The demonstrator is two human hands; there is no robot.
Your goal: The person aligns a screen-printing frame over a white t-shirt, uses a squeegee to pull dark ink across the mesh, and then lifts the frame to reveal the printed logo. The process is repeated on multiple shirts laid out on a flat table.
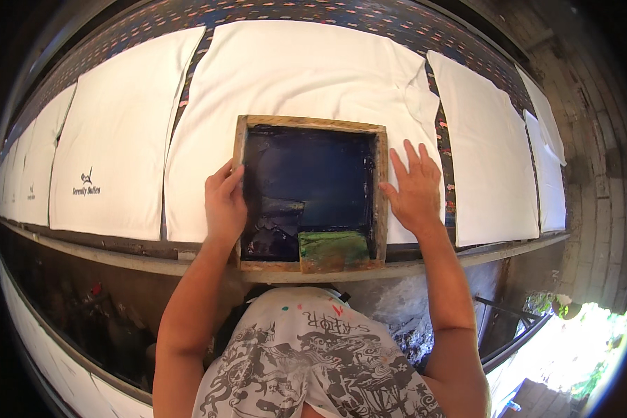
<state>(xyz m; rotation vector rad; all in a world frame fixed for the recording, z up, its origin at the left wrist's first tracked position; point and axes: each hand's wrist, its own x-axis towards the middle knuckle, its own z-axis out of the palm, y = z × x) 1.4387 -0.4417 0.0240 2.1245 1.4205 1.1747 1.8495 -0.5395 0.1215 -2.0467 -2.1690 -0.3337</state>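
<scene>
A wooden-framed printing screen (312, 122) lies on a white cloth (292, 66) in front of me, its mesh dark with blue-black ink. My left hand (225, 202) grips the screen's left rail, thumb on top. On the other side, my right hand (416, 184) is spread flat over the cloth, with its thumb at or very near the right rail. A squeegee (334, 251), a flat piece with a green, ink-stained face, leans on the screen's near rail. Whatever part of the cloth lies under the screen is hidden.
More white cloths (122, 139) lie in a row along the long table; the one to my left bears a small dark print (86, 181). Another plain cloth (486, 153) is at the right. The table's near rail (494, 260) runs just before my body. A brick floor (595, 139) shows at far right.
</scene>
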